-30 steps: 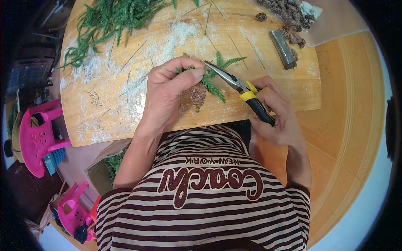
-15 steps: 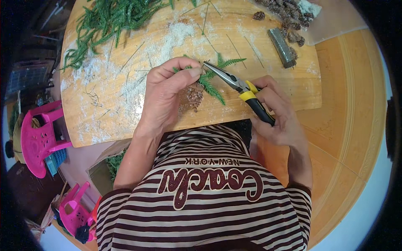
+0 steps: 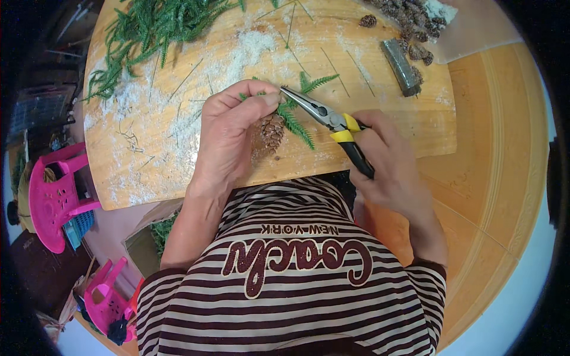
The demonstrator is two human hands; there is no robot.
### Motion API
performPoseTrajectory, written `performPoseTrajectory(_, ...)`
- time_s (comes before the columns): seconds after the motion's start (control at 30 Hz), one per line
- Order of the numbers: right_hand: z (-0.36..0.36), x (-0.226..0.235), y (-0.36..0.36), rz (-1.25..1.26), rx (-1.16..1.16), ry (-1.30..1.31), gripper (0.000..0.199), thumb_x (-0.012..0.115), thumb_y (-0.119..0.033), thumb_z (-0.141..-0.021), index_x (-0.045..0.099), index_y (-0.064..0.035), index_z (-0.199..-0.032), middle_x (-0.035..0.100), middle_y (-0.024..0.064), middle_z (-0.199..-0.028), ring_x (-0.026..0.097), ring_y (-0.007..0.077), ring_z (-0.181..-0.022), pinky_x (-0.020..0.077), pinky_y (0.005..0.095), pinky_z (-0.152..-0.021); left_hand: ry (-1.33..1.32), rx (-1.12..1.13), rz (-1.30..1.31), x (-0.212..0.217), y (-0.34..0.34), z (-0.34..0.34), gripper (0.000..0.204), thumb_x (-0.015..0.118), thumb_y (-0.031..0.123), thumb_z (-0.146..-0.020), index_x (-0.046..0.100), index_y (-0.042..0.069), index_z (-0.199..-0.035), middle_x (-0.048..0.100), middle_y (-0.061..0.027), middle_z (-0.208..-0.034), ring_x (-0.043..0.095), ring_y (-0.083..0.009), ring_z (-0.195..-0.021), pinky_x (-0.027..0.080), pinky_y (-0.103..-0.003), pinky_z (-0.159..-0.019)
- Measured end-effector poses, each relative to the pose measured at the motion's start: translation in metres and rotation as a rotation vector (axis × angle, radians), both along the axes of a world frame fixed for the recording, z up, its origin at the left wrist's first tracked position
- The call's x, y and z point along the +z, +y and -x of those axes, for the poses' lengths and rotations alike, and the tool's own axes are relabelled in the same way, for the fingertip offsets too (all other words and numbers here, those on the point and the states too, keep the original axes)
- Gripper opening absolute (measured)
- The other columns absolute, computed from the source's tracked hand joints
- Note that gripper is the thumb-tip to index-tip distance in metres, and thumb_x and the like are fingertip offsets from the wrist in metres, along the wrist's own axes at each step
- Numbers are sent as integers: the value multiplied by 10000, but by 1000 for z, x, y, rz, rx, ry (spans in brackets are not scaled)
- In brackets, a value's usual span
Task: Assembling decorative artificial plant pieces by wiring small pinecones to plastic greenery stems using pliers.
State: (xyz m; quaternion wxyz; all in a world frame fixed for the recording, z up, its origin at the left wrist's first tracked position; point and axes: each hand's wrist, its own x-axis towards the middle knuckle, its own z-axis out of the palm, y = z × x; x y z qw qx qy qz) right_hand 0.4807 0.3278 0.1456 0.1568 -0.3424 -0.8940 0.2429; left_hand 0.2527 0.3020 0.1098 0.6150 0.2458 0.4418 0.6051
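Note:
Between thumb and forefinger, my left hand (image 3: 234, 121) pinches a green artificial fir sprig (image 3: 295, 124). A brown pine cone (image 3: 272, 132) hangs at the sprig, just below the fingertips. My right hand (image 3: 389, 157) is wrapped round the black and yellow handles of long-nose pliers (image 3: 323, 115). The tips of the pliers reach the top of the sprig beside my left thumb. Whether the jaws grip a wire there is too small to tell.
A heap of green artificial fir branches (image 3: 166, 26) lies at the far left of the wooden table (image 3: 196, 160). Several pine cones (image 3: 409, 24) and a dark grey bundle of wires (image 3: 400, 67) lie far right. White powder and loose thin stems are scattered about. Pink chairs (image 3: 56, 196) stand left.
The pliers and my right hand have shifted slightly left, and the handles have swung toward me. My left hand has moved slightly left with the sprig and pine cone.

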Motion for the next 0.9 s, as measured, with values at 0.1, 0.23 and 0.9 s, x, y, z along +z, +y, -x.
performPoseTrajectory(0.1,5,4,-7,-136,-4,-159,289,636,18,-601,536,-4,-871,503,168,-1096,533,330,-874,465,387,-662,-17,-18,49,-1,1,3,103,602,1,-821,650,-34,-904,632,-21,-804,549,-65,-725,424,-203,-693)
performPoseTrajectory(0.23,12,4,-19,-252,-33,-216,299,643,12,-585,537,-5,-864,505,166,-1088,524,326,-836,457,411,-626,2,-18,55,0,0,0,121,604,9,-821,638,-38,-927,631,-23,-820,546,-64,-733,417,-197,-712)
performPoseTrajectory(0.9,2,-5,8,251,-8,277,227,529,75,-636,535,37,-860,514,187,-954,538,305,-806,437,305,-722,-12,-110,-67,0,4,6,91,602,18,-844,634,-10,-925,630,-26,-849,561,-64,-766,442,-201,-702)
